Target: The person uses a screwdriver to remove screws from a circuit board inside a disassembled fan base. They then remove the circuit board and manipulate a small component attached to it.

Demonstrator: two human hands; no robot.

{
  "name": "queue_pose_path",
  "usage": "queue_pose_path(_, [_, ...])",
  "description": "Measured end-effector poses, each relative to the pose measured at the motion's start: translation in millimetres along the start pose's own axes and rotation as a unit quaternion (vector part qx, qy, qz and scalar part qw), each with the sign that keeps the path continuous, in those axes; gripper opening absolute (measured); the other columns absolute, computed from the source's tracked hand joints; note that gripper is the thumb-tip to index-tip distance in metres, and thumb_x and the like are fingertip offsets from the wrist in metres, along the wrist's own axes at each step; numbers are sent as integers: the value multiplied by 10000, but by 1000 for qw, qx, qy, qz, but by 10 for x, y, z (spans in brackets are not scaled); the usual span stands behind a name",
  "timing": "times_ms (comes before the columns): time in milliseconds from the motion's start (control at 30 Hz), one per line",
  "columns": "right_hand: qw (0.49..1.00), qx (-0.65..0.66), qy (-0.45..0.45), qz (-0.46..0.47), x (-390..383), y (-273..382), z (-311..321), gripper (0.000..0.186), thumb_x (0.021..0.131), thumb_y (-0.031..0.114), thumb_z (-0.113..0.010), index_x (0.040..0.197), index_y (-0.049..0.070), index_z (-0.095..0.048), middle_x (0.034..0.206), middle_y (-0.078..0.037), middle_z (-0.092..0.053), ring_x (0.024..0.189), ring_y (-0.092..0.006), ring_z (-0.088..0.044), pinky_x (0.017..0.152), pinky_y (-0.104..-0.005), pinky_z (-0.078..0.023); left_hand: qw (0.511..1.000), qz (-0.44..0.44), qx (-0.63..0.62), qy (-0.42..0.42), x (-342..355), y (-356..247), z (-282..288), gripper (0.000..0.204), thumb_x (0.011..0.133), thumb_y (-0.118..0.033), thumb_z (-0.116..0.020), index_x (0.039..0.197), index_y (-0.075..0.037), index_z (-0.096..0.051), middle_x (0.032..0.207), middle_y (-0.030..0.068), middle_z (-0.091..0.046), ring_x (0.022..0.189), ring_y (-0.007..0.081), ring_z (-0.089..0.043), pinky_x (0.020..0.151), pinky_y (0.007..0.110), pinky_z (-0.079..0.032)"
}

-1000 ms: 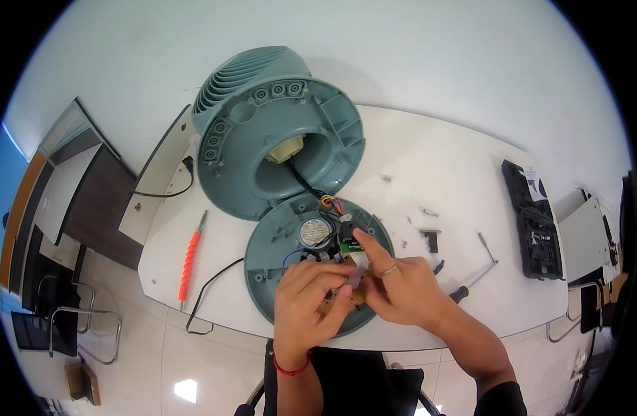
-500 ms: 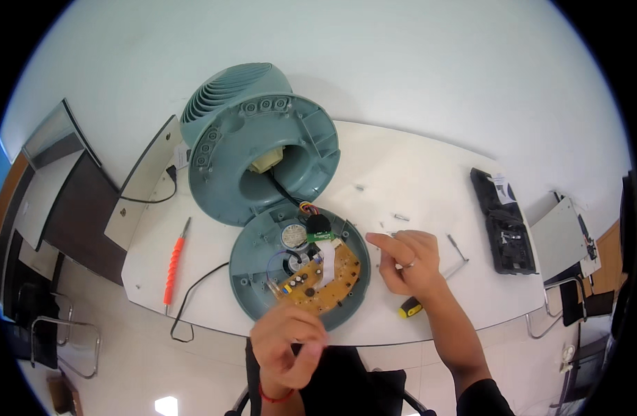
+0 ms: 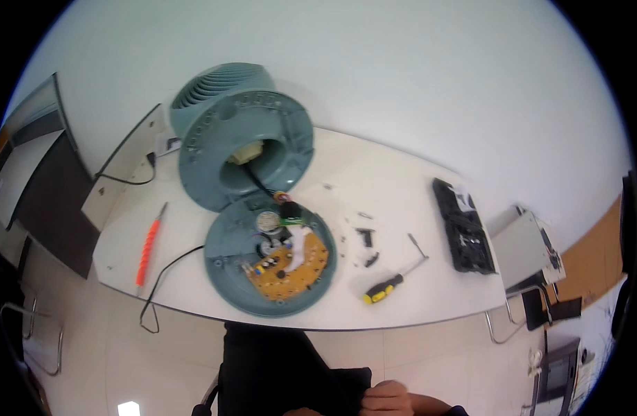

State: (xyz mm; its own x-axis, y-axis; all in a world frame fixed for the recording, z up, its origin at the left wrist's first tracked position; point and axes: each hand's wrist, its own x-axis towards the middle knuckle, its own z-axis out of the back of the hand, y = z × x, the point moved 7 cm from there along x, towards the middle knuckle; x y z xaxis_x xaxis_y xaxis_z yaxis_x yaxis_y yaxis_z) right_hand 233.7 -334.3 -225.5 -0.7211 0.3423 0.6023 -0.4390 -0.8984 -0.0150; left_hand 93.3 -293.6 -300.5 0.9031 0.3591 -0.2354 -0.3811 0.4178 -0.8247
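Observation:
My right hand [image 3: 388, 399] is low in front of the table, by the dark clothing over my lap. Its fingers are curled in, and whatever they may hold is hidden. Only a sliver of my left hand [image 3: 302, 412] shows at the lower edge, its fingers out of sight. On the table lies a round grey-green base [image 3: 223, 272] with an orange-brown circuit board [image 3: 310, 276] and a white ribbon cable [image 3: 298, 248]. Wires link it to the tilted fan housing [image 3: 202, 165] behind. Neither hand touches these parts.
Right of the base lie a yellow-and-black screwdriver [image 3: 383, 288], small black parts [image 3: 365, 238] and several screws. A black tool case [image 3: 464, 232] lies open at the right. An orange-handled screwdriver [image 3: 148, 251] and a black cord [image 3: 171, 267] are on the left.
Both hands have drawn back from the base toward my lap. The black parts and the screwdriver handle are now uncovered. The whole view has shifted, moving the table leftward in the picture.

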Motion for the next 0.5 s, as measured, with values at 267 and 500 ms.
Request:
queue_pose_path(267, [845,215,236,-429,-569,70,-627,210,970,114,-624,1134,32,-724,1051,-137,-718,978,-280,-720,831,-361,-588,919,-76,-371,105,-63,86,-253,209,995,-251,-675,995,-46,-715,996,101,-721,970,260,-687,868,401,-525])
queue_pose_path(500, [664,501,168,-529,-848,767,-791,322,998,203,-648,1276,46,-687,1223,-209,-713,1163,-324,-695,1024,-444,-530,752,122,-597,250,-450,434,-699,314,928,-286,-828,1031,-35,-669,1079,39,-636,1098,181,-571,985,307,-418])
